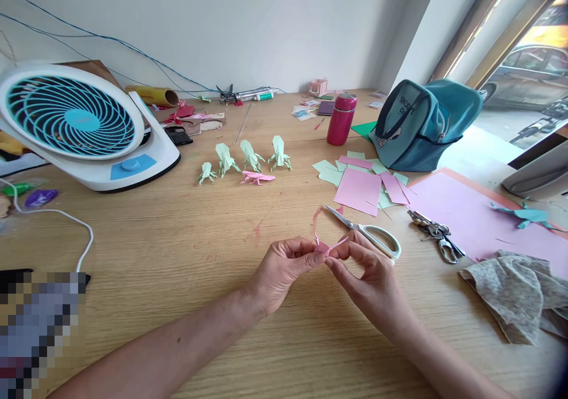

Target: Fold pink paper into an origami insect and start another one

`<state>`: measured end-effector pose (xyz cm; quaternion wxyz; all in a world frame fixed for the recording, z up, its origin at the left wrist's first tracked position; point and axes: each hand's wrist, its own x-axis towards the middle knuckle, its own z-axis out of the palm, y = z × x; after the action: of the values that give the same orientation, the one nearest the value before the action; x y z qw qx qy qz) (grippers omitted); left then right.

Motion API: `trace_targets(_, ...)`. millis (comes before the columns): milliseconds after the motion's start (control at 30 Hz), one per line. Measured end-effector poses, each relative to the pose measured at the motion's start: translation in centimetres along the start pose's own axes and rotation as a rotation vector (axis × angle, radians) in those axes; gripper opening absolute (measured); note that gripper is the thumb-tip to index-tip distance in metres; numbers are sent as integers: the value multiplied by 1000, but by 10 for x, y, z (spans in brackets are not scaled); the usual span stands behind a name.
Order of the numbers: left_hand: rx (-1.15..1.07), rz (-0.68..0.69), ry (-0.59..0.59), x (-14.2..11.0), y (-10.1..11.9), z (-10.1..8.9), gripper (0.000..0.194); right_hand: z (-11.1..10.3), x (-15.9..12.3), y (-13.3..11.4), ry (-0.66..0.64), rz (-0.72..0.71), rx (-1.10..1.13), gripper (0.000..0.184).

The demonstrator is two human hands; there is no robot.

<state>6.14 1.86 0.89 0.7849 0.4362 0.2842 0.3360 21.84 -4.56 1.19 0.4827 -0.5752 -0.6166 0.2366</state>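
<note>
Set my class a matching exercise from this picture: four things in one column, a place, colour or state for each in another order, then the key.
1. folded pink paper
2. scissors
3. bottle
4. fan

A. white and blue
B. lying just beyond the right hand
C. held between the right hand and left hand
D. deep pink, standing upright

Pairs: 1-C, 2-B, 3-D, 4-A
</note>
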Motion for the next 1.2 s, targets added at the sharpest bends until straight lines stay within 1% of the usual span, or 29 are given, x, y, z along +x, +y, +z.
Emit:
trace_targets(133,-5,-1,42,-1,-3,2,12,3,0,-1,9,23,32,12)
trace_targets(233,28,8,83,-1,-2,3,18,4,0,0,-9,24,41,11)
trace_targets(367,78,38,89,0,1,4,24,3,-1,4,53,32,116,8)
trace_targets(433,94,54,78,0,2,4,24,2,-1,4,67,5,143,14)
trace_targets(567,121,52,95,-1,-1,4,24,0,0,3,53,-117,72,15)
trace_targets(700,142,37,125,-2,-3,4,24,1,1,3,81,-115,46,12)
trace_targets(800,164,79,126,-2,-4,4,22,2,2,3,67,-60,42,8)
trace_targets(933,265,163,120,-1,-6,2,23,3,1,0,64,-4,4,10)
trace_targets(1100,356,218,138,0,-4,0,29,4,-1,-3,54,-89,-66,12)
trace_targets(1200,434,265,115,0,1,0,27,4,-2,-2,54,-140,-79,12)
